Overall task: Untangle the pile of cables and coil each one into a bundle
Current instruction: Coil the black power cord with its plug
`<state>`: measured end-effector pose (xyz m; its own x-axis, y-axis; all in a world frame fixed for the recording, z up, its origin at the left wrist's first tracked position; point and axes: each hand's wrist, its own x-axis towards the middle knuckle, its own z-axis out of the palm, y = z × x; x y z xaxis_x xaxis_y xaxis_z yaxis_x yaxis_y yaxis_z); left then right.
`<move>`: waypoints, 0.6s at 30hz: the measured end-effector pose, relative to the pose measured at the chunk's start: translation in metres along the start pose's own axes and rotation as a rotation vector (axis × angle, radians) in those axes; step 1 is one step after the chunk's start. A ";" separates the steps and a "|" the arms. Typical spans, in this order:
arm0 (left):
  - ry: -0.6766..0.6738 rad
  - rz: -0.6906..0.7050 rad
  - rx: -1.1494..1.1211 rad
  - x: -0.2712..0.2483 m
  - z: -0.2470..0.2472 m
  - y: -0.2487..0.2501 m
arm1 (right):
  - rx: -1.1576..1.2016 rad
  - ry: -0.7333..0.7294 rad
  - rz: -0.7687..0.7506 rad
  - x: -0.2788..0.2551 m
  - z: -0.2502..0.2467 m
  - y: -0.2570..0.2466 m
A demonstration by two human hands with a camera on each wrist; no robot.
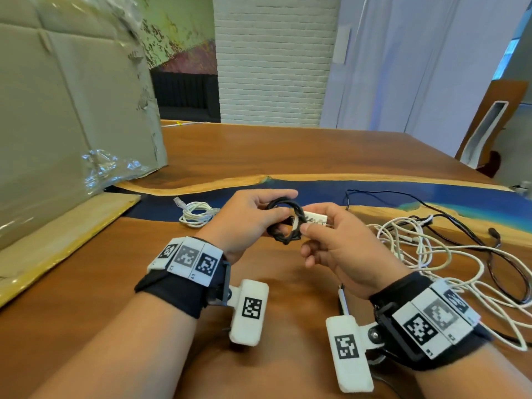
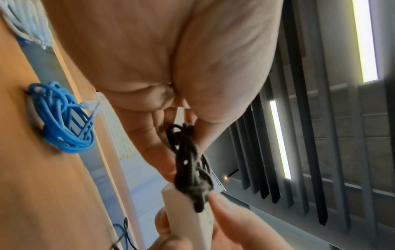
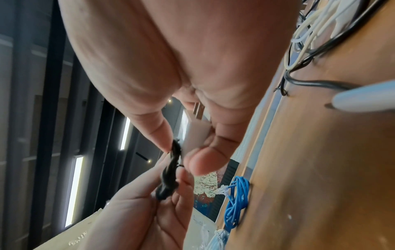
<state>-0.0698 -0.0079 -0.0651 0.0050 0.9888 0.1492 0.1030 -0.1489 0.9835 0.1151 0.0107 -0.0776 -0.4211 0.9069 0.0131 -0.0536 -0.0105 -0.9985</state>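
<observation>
My left hand [image 1: 283, 203] grips a black cable wound into a small ring [image 1: 285, 223], held above the wooden table [image 1: 288, 151]. My right hand [image 1: 314, 223] pinches a white adapter block [image 1: 316, 218] against the ring's right side. In the left wrist view the black coil [image 2: 190, 162] hangs between the left hand's fingers [image 2: 149, 135] and meets the white block [image 2: 192, 219]. The right wrist view shows my right hand [image 3: 181, 152] pinching the block [image 3: 196, 133] and the black cable [image 3: 171, 169]. A tangled pile of white and black cables [image 1: 431, 249] lies to the right.
A coiled white cable [image 1: 198, 214] lies on the table left of my hands. A coiled blue cable [image 2: 64, 118] rests on the table too, visible only from the wrists. A large cardboard box [image 1: 57, 110] wrapped in plastic stands at the left. A chair [image 1: 489, 125] is at the far right.
</observation>
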 end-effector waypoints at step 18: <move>0.050 -0.285 0.928 0.002 -0.106 -0.010 | -0.125 0.041 -0.020 -0.005 -0.001 -0.008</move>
<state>-0.1765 -0.0061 -0.0635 -0.1814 0.9818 -0.0565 0.8374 0.1843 0.5146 0.1184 0.0068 -0.0699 -0.3836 0.9229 0.0330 0.0527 0.0575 -0.9970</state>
